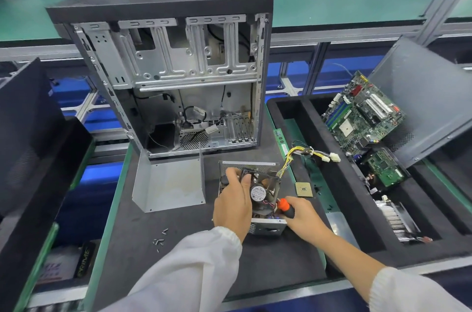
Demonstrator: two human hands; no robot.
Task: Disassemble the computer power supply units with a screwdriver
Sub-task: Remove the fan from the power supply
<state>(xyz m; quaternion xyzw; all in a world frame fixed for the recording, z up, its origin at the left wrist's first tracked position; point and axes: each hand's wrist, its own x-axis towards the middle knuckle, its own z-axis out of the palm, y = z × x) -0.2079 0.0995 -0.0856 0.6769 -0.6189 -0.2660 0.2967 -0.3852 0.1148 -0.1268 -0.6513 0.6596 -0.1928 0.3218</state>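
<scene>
Two hands work at the middle of a dark, felt-like worktop (pixel 268 260) edged in green: the left hand (pixel 233 203) curls over the black fan (pixel 260 190) lifted out of the opened power supply unit (pixel 267 227), thumb and fingers gripping the fan's frame, while the right hand (pixel 302 217) is closed round the orange-and-black handle of a screwdriver (pixel 286 207) whose tip is hidden inside the unit. The unit sits near the front of the worktop, its yellow and black cable bundle (pixel 309 153) trailing off to the right. Just left of it lies its bent metal cover (pixel 169 184), and loose screws (pixel 159 240) are scattered nearer the front edge. Behind stands an empty computer case (pixel 178 76), side open. A processor chip (pixel 304 189) lies beside the unit. To the right, a black foam tray (pixel 339 230) holds a motherboard (pixel 362 117), a smaller board and a heatsink (pixel 394 219). Beyond runs a green conveyor (pixel 357 0) with cardboard boxes stacked behind it.
</scene>
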